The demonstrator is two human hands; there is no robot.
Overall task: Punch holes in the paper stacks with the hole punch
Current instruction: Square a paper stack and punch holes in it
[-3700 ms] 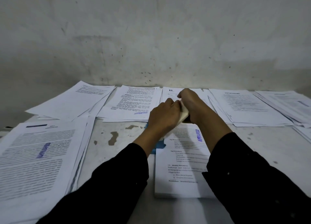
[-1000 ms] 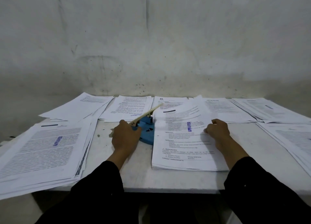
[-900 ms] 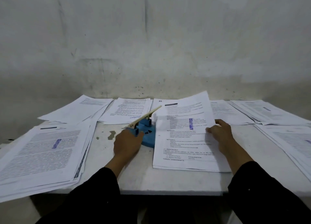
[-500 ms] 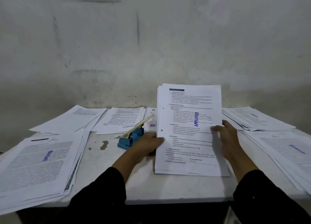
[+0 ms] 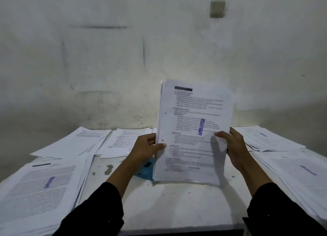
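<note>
From the head camera I see my left hand and my right hand holding one paper stack upright between them, its bottom edge resting on the table. The left thumb pinches the stack's left edge just beside a punched hole; the right thumb lies across the front near the blue stamp, fingers curled behind.

My worry from here is the sheets. The stack stands on its edge and looks loosely squared, with a few back pages proud at the top left. If either pinch eases, I judge the pages could fan or slide out of register, and the holes would no longer line up. The right edge already buckles under my thumb, so squeezing harder might crease it.

The hole punch lies flat just below my left wrist, mostly hidden behind the stack's lower left corner; only a blue patch shows. Lowering the stack blindly could knock it.

Other paper stacks lie flat well out to the left of my left hand, beyond it, and to the right of my right hand.
</note>
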